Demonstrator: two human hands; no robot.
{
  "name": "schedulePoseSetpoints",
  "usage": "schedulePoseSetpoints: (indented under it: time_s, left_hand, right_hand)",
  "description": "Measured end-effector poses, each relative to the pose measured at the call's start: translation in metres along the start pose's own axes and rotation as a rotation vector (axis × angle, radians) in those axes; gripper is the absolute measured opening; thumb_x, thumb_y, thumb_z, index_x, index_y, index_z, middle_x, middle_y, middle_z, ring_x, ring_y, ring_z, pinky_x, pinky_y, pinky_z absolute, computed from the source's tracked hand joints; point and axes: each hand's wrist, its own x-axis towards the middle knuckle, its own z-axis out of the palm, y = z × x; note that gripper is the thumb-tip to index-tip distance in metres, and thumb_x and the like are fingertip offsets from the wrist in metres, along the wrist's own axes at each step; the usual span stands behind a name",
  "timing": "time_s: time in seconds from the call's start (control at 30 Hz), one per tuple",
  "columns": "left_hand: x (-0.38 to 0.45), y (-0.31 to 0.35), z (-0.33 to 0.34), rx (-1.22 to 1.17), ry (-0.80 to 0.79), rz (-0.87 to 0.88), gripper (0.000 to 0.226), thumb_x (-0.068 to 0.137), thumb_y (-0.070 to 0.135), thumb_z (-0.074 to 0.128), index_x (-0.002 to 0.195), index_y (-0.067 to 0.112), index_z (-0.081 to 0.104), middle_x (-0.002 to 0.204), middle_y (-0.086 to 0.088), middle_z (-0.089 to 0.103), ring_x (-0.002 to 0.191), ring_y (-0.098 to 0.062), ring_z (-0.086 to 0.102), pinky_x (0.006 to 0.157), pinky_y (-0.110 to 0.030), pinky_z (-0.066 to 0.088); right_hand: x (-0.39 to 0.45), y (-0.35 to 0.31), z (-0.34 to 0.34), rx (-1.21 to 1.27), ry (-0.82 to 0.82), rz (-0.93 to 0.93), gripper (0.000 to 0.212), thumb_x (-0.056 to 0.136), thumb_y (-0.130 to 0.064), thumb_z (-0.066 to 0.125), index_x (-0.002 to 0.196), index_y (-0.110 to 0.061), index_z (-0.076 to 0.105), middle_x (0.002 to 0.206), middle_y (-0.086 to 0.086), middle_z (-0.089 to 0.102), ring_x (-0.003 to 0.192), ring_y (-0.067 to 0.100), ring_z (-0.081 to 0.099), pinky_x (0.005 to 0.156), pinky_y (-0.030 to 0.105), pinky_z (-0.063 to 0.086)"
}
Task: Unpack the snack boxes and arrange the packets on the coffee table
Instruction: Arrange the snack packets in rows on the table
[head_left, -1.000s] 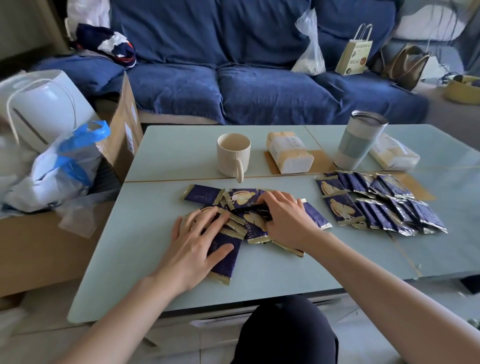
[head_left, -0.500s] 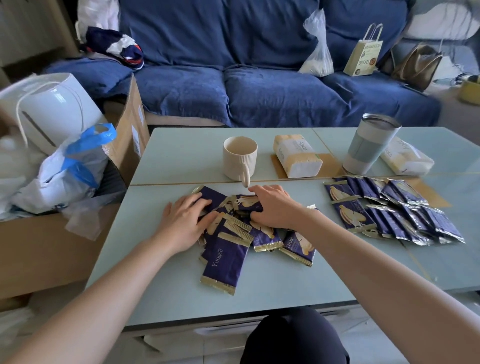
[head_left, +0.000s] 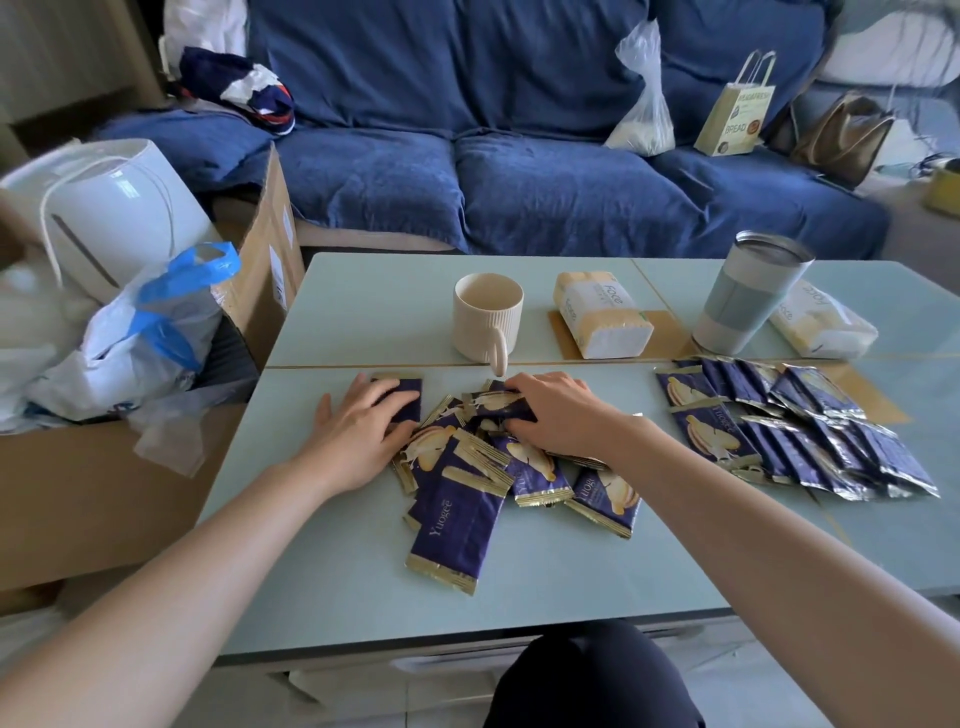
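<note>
Your left hand (head_left: 358, 436) presses flat, right hand (head_left: 558, 415) pinches one packet (head_left: 498, 405); coffee table (head_left: 337, 571) near edge bare; two packet groups, uncountable.

The left hand (head_left: 363, 431) has slid up onto the far-left packet (head_left: 402, 397), flattening it.

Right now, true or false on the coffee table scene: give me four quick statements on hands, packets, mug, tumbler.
1. Both hands rest on the middle heap of purple packets. True: left hand, right hand.
2. The beige mug lies tipped over. False: it stands upright.
3. A second group of packets lies to the right. True.
4. The tumbler stands on the sofa. False: it stands on the table.
</note>
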Motion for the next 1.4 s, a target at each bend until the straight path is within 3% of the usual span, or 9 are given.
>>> schedulePoseSetpoints:
  time_s: [0.2, 0.4, 0.57, 0.73, 0.93, 1.13, 1.23, 1.33, 1.4]
  left_hand:
    - [0.004, 0.007, 0.001, -0.085, -0.071, 0.032, 0.043, 0.104, 0.028, 0.032, 0.146, 0.033, 0.031, 0.163, 0.009, 0.01, 0.151, -0.02, -0.007, 0.119, -0.054, -0.003]
    - [0.003, 0.008, 0.0, -0.171, -0.068, 0.211, 0.052, 0.102, 0.009, 0.035, 0.149, 0.031, 0.033, 0.16, 0.013, 0.022, 0.15, -0.011, 0.004, 0.123, -0.041, 0.006]
    - [0.004, 0.012, 0.004, -0.074, -0.078, 0.221, 0.046, 0.103, 0.024, 0.037, 0.147, 0.038, 0.034, 0.157, 0.019, 0.026, 0.15, -0.01, 0.005, 0.122, -0.039, 0.002]
    - [0.005, 0.019, 0.006, 0.038, -0.069, 0.134, 0.052, 0.103, 0.044, 0.032, 0.153, 0.034, 0.022, 0.161, 0.015, 0.016, 0.15, -0.014, 0.0, 0.121, -0.038, 0.005]
    - [0.007, 0.024, 0.009, 0.007, 0.025, 0.096, 0.051, 0.1, 0.045, 0.041, 0.148, 0.03, 0.035, 0.156, 0.009, 0.03, 0.148, -0.018, 0.017, 0.12, -0.042, 0.018]
    - [0.014, 0.025, 0.002, 0.198, 0.138, 0.158, 0.039, 0.099, 0.042, 0.046, 0.136, 0.028, 0.049, 0.141, 0.006, 0.043, 0.126, -0.022, 0.043, 0.095, -0.039, 0.045]
    - [0.016, 0.028, 0.003, 0.294, 0.184, 0.204, 0.033, 0.098, 0.026, 0.051, 0.131, 0.027, 0.051, 0.126, 0.005, 0.05, 0.106, -0.024, 0.047, 0.08, -0.036, 0.049]
    - [0.019, 0.03, 0.001, 0.382, 0.27, 0.304, 0.04, 0.073, 0.0, 0.077, 0.108, 0.015, 0.066, 0.099, -0.002, 0.062, 0.079, -0.027, 0.057, 0.061, -0.036, 0.053]
    - [0.021, 0.031, -0.004, 0.356, 0.346, 0.358, 0.037, 0.06, -0.009, 0.082, 0.091, 0.008, 0.071, 0.089, -0.006, 0.064, 0.068, -0.029, 0.062, 0.054, -0.037, 0.054]
  right_hand:
    - [0.002, 0.005, 0.002, 0.024, 0.022, 0.058, 0.049, 0.094, -0.048, 0.051, 0.133, -0.02, 0.043, 0.126, 0.005, 0.057, 0.113, 0.028, 0.051, 0.097, 0.044, 0.04]
    - [-0.001, 0.005, 0.002, 0.018, 0.155, 0.021, 0.051, 0.094, -0.051, 0.048, 0.136, -0.023, 0.045, 0.13, 0.002, 0.056, 0.124, 0.028, 0.043, 0.104, 0.046, 0.034]
    - [-0.002, 0.0, 0.001, 0.071, 0.195, 0.011, 0.048, 0.095, -0.055, 0.045, 0.128, -0.022, 0.053, 0.122, 0.001, 0.063, 0.115, 0.026, 0.052, 0.099, 0.046, 0.042]
    - [-0.001, -0.01, 0.004, -0.016, 0.267, 0.118, 0.048, 0.097, -0.056, 0.037, 0.105, -0.015, 0.06, 0.082, 0.002, 0.063, 0.086, 0.025, 0.056, 0.083, 0.04, 0.048]
    - [-0.001, -0.027, 0.003, -0.054, 0.277, 0.155, 0.04, 0.102, -0.047, 0.033, 0.096, -0.013, 0.053, 0.08, 0.006, 0.054, 0.074, 0.027, 0.047, 0.069, 0.035, 0.038]
    - [-0.002, -0.026, 0.001, -0.053, 0.27, 0.086, 0.038, 0.103, -0.045, 0.03, 0.103, -0.013, 0.052, 0.081, 0.004, 0.053, 0.081, 0.028, 0.051, 0.068, 0.035, 0.038]
    - [-0.002, -0.025, 0.002, 0.004, 0.253, 0.118, 0.038, 0.104, -0.043, 0.026, 0.103, -0.013, 0.049, 0.08, 0.008, 0.053, 0.074, 0.029, 0.051, 0.063, 0.034, 0.037]
    - [-0.001, -0.026, 0.003, 0.025, 0.243, 0.144, 0.038, 0.104, -0.042, 0.025, 0.104, -0.012, 0.048, 0.078, 0.009, 0.052, 0.068, 0.03, 0.05, 0.06, 0.033, 0.037]
    - [-0.002, -0.026, 0.003, 0.029, 0.244, 0.146, 0.038, 0.105, -0.041, 0.025, 0.104, -0.012, 0.049, 0.078, 0.009, 0.053, 0.067, 0.03, 0.051, 0.06, 0.033, 0.037]
